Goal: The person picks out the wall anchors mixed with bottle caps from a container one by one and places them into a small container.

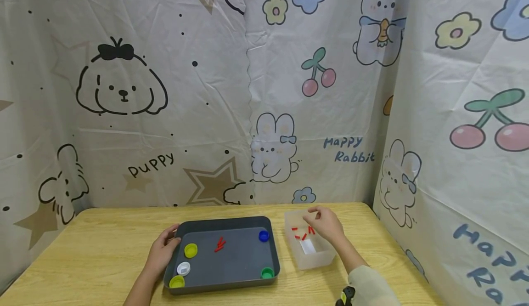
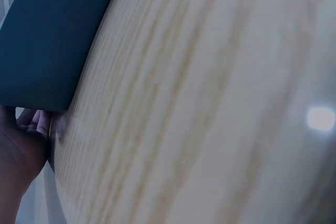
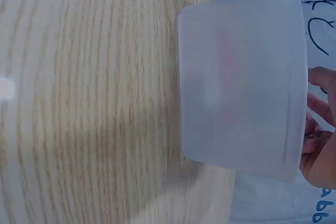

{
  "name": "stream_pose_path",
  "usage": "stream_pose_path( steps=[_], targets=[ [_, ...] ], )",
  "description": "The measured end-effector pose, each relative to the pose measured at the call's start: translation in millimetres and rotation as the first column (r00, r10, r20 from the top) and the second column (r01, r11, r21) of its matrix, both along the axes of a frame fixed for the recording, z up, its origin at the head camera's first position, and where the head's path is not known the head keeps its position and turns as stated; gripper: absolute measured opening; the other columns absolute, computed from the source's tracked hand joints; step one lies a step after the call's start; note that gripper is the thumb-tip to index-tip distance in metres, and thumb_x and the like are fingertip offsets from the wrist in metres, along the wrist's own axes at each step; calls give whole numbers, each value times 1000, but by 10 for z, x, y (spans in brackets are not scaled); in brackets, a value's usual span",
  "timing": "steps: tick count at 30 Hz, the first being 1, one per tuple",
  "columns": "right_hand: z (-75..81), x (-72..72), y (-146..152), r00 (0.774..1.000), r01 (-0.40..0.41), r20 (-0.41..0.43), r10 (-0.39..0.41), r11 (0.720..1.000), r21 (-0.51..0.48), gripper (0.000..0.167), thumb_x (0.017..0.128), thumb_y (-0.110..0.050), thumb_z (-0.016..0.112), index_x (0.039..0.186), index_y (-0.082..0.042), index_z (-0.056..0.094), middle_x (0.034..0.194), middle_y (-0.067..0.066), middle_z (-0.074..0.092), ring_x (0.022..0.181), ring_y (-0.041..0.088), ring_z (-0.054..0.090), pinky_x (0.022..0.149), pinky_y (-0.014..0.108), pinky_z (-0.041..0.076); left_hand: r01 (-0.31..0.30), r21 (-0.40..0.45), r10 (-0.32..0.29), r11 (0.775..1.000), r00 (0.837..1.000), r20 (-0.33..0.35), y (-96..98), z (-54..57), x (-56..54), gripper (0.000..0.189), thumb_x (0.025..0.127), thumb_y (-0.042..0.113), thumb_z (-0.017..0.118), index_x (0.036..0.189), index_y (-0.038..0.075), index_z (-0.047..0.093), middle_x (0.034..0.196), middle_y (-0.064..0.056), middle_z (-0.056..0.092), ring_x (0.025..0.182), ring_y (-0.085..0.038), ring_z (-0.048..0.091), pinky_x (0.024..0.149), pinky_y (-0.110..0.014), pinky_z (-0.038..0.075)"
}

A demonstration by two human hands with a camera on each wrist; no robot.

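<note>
My left hand (image 1: pixel 162 249) holds the left side of a dark grey tray (image 1: pixel 231 283), its fingers at the rim. In the left wrist view that hand (image 2: pixel 23 142) shows at the tray's (image 2: pixel 47 40) lower edge, fingers partly hidden behind it. Small red sticks (image 1: pixel 220 245) lie together on the tray floor. My right hand (image 1: pixel 325 223) is over a translucent plastic box (image 1: pixel 316 262), thumb and forefinger apart, with nothing visible between them. Several more red sticks (image 1: pixel 304 236) lie in the box beside a white rectangle (image 1: pixel 307 246). The right wrist view shows the right hand (image 3: pixel 321 129) at the box's rim, fingertips partly hidden.
Round caps sit in the tray: yellow (image 1: pixel 190 250) and white (image 1: pixel 183 269) at left, another yellow (image 1: pixel 177 281) in the near left corner, blue (image 1: pixel 264 236) far right, green (image 1: pixel 267 273) near right. The wooden table (image 1: pixel 103 246) ends at a printed curtain (image 1: pixel 165 177).
</note>
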State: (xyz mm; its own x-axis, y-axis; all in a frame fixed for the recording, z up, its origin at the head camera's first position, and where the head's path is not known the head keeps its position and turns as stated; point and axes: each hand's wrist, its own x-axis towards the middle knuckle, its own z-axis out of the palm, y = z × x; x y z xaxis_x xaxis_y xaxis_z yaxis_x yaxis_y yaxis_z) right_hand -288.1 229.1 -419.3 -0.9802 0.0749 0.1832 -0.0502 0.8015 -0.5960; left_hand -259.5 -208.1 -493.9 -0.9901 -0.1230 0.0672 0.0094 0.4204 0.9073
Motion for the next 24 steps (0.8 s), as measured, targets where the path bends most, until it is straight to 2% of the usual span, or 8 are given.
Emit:
stream_pose_path(
  steps=[13,20,24],
  targets=[
    [142,26,-176,995,-50,-82,50,999,4,34,82,-31,69,107,-9,68,71,2,52,54,13,41,48,25,32,4,5,-4,1000,1000,6,-10,-11,-2,47,97,11,42,142,4,35,136,-28,43,121,-37,47,91,-33,43],
    [206,71,-314,993,-84,-83,83,996,-16,33,82,-31,70,108,-11,68,78,3,54,50,13,43,46,25,36,10,6,-10,1000,1000,7,-8,-9,-5,47,97,11,42,142,3,33,136,-29,42,122,-39,46,96,-43,41],
    [227,77,-391,990,-113,-91,111,993,-17,31,82,-32,69,106,-11,69,81,4,55,58,14,44,49,26,37,9,10,-9,1000,1000,7,-9,-21,-9,48,96,11,42,142,3,33,136,-29,42,122,-39,46,98,-45,40]
  ],
)
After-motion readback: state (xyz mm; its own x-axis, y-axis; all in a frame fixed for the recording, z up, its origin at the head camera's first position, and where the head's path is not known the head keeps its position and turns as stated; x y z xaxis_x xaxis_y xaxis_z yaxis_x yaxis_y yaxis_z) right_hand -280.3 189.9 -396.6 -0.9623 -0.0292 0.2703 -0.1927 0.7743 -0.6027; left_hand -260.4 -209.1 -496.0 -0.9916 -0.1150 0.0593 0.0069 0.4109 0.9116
